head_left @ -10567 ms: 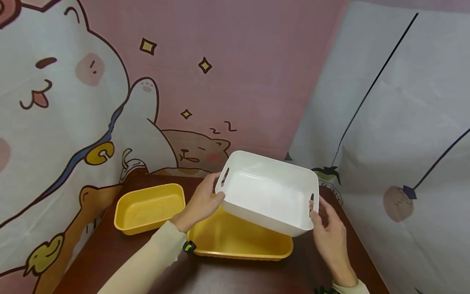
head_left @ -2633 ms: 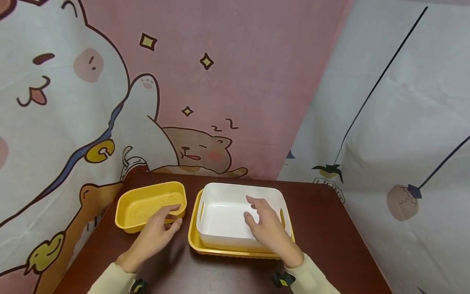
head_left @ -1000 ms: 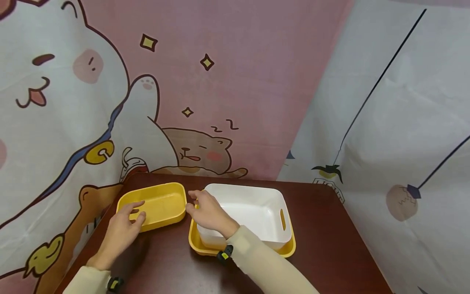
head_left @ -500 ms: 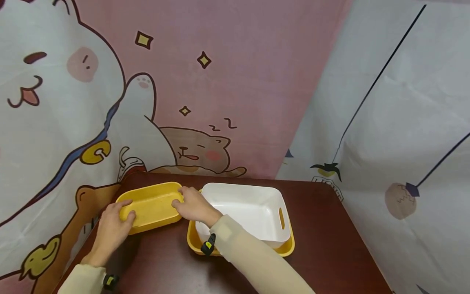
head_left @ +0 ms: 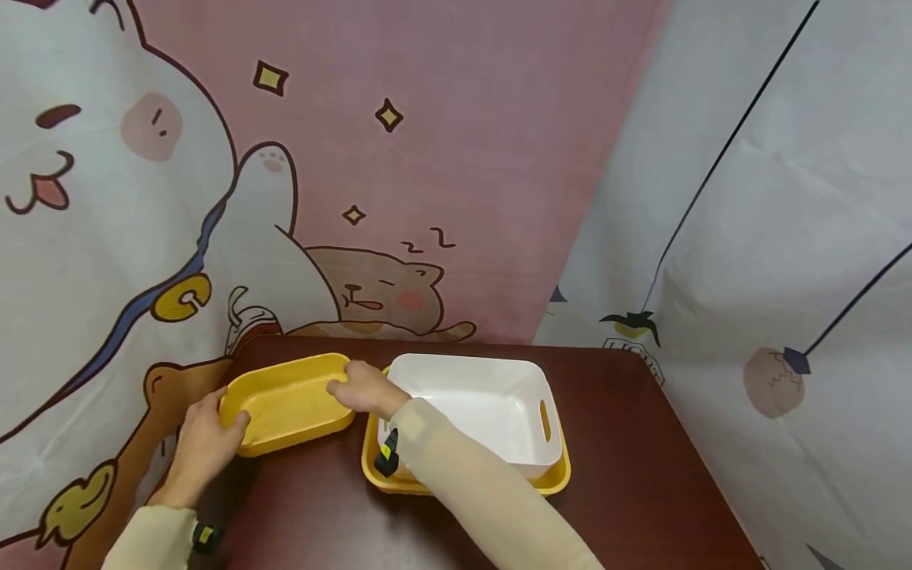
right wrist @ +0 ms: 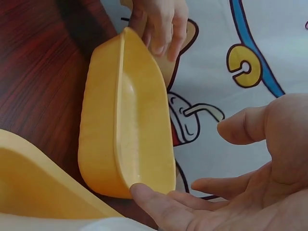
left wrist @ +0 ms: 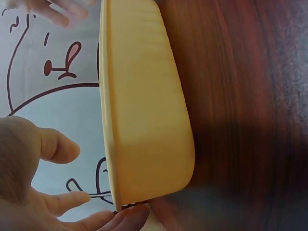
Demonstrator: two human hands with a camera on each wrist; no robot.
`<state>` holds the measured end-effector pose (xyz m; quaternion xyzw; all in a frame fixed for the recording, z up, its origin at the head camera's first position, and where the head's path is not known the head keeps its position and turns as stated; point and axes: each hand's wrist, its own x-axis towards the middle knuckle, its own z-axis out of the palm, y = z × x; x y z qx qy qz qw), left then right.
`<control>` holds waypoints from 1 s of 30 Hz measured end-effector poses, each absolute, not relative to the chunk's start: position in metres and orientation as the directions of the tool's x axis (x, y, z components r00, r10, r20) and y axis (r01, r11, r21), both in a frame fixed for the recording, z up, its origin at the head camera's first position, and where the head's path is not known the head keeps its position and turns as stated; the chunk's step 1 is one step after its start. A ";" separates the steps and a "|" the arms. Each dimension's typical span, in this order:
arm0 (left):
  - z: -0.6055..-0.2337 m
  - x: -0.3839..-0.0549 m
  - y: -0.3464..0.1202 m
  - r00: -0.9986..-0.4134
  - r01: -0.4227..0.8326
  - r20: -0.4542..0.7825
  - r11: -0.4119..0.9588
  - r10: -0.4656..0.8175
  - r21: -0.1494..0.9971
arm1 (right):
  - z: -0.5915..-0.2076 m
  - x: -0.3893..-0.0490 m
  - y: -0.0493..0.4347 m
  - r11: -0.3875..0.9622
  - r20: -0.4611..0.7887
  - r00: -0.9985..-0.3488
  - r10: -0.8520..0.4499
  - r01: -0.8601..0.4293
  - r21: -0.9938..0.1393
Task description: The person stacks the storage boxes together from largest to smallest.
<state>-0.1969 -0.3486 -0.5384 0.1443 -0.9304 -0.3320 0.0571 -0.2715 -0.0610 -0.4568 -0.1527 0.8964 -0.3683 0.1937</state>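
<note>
A small yellow plastic bin (head_left: 292, 408) stands at the left of the table. My left hand (head_left: 203, 443) is at its left end, fingertips against the outer wall and thumb over the inside; in the left wrist view the thumb (left wrist: 60, 147) is apart from the rim. At the opposite end is my right hand (head_left: 366, 388), one finger touching the rim in the right wrist view, its thumb (right wrist: 243, 127) clear of the wall. A white bin (head_left: 492, 412) with cut-out handles sits inside a larger yellow bin (head_left: 552, 480), partly hidden by the right forearm.
The dark reddish-brown table (head_left: 627, 443) extends in front of and right of the nested bins. A cartoon-printed cloth (head_left: 484, 174) hangs behind and along both sides. The larger bin's rim lies close to the small bin's right end.
The white bin, held tilted in both hands earlier, now sits in the larger yellow bin. My right hand has moved left to the small bin's right end; my left hand has shifted to its left end.
</note>
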 end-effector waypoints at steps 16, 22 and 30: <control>-0.546 -0.197 -0.364 -0.944 -0.304 -0.096 0.722 -0.316 0.621 | -0.466 -0.280 -0.072 0.684 -0.292 -0.903 -0.316 -0.003 -0.730; -0.550 -0.197 -0.368 -0.954 -0.277 -0.074 0.752 -0.292 0.598 | -0.467 -0.280 -0.076 0.684 -0.305 -0.906 -0.295 0.022 -0.729; -0.554 -0.194 -0.368 -0.955 -0.255 -0.035 0.757 -0.294 0.601 | -0.471 -0.279 -0.076 0.664 -0.305 -0.898 -0.316 0.021 -0.748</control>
